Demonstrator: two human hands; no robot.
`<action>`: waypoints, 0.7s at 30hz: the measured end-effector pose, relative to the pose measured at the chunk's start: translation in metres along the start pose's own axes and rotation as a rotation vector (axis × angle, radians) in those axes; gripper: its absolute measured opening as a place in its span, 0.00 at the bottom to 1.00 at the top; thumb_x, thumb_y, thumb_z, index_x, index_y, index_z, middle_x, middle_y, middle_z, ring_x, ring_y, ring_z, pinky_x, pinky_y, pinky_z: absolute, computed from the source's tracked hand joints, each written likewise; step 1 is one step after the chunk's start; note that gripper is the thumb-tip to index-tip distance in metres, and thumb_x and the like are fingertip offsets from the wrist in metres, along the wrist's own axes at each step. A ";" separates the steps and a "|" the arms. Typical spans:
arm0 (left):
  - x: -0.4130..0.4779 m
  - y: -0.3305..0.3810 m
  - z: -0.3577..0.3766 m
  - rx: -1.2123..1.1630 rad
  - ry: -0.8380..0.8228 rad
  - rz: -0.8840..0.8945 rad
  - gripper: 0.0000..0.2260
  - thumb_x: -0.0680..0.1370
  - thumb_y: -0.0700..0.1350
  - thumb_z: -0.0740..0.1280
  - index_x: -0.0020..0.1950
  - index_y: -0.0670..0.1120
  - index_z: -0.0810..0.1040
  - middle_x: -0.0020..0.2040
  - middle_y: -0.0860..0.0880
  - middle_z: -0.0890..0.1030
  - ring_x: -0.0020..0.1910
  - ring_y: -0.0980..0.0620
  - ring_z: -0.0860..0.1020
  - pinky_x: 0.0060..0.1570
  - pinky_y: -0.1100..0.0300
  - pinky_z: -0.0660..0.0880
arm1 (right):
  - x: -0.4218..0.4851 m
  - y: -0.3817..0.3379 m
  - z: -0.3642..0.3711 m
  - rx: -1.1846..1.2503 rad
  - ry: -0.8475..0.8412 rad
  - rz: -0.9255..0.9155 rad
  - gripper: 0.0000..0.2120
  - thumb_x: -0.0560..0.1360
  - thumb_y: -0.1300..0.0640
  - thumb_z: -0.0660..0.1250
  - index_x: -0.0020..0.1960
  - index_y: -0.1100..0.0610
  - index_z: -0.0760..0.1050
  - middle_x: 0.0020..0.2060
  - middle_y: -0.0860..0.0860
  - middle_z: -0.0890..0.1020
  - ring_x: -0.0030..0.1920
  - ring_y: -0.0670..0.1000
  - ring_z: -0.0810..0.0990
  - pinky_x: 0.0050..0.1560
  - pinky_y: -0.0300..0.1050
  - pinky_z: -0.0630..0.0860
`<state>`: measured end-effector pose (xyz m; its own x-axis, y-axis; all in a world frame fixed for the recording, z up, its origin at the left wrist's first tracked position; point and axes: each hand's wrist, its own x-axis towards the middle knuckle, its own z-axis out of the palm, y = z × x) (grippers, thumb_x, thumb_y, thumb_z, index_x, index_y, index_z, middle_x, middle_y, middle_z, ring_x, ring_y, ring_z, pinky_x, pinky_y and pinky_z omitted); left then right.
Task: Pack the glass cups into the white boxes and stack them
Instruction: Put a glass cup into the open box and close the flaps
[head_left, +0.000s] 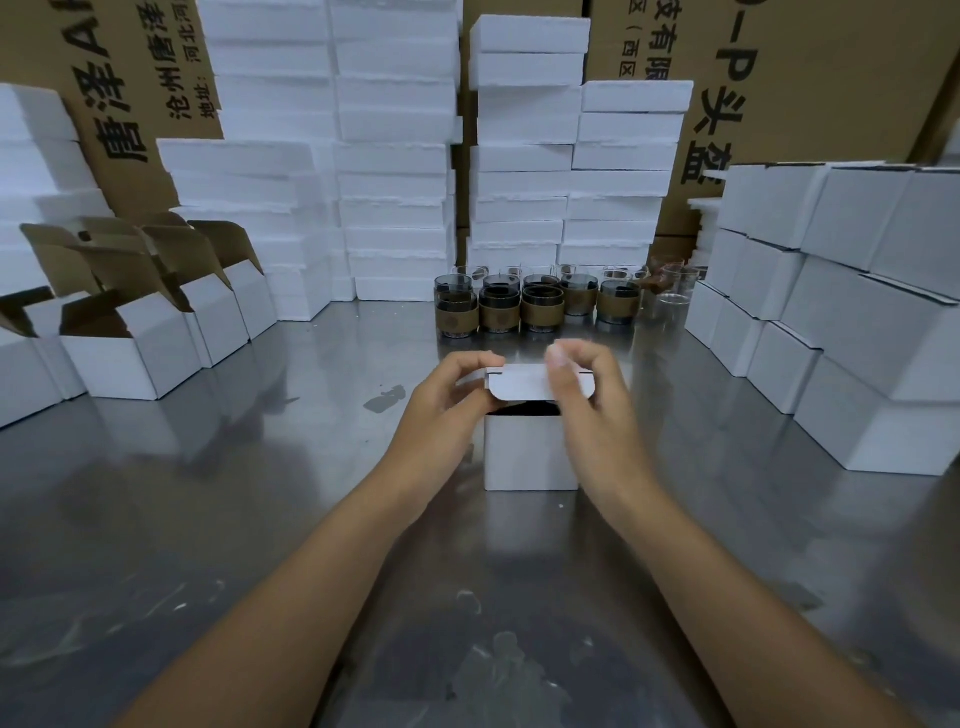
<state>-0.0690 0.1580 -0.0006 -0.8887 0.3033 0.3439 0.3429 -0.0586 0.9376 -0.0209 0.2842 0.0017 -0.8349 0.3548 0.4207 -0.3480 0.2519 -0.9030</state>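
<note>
A small white box (530, 452) stands on the steel table in front of me. Its lid flap (519, 384) is bent down over the top, with a dark gap still showing under it. My left hand (447, 400) holds the flap's left end with curled fingers. My right hand (587, 395) holds its right end, thumb on top. What is inside the box is hidden. Several glass cups (524, 306) with brown sleeves stand in rows behind the box. A few plain clear cups (675, 291) stand to their right.
Open white boxes (124, 348) with raised flaps stand at the left. Closed white boxes (852, 322) are stacked at the right. White foam blocks (395, 156) and big brown cartons (810, 78) wall off the back. The steel table (260, 519) reaches toward me.
</note>
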 end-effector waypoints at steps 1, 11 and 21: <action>0.001 0.000 -0.001 -0.018 0.015 -0.019 0.10 0.78 0.41 0.63 0.46 0.56 0.79 0.47 0.61 0.81 0.50 0.63 0.78 0.44 0.73 0.71 | -0.001 0.001 0.001 -0.030 -0.014 -0.015 0.26 0.64 0.32 0.58 0.56 0.45 0.69 0.47 0.37 0.74 0.43 0.29 0.73 0.39 0.22 0.67; 0.000 0.001 -0.002 -0.070 0.018 -0.067 0.07 0.78 0.50 0.63 0.44 0.56 0.81 0.47 0.58 0.81 0.56 0.53 0.76 0.65 0.47 0.69 | 0.001 0.009 -0.003 -0.095 -0.034 -0.070 0.20 0.68 0.45 0.71 0.57 0.46 0.70 0.52 0.42 0.75 0.49 0.38 0.75 0.47 0.32 0.73; 0.002 -0.001 -0.007 -0.098 0.008 -0.070 0.11 0.75 0.40 0.66 0.52 0.55 0.79 0.53 0.56 0.78 0.59 0.54 0.74 0.65 0.50 0.69 | 0.005 0.011 -0.004 -0.097 -0.071 -0.002 0.09 0.79 0.54 0.59 0.45 0.44 0.76 0.58 0.41 0.72 0.53 0.25 0.67 0.47 0.16 0.58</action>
<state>-0.0729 0.1518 -0.0004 -0.9118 0.3025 0.2776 0.2489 -0.1306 0.9597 -0.0276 0.2924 -0.0056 -0.8635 0.2909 0.4119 -0.3092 0.3399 -0.8882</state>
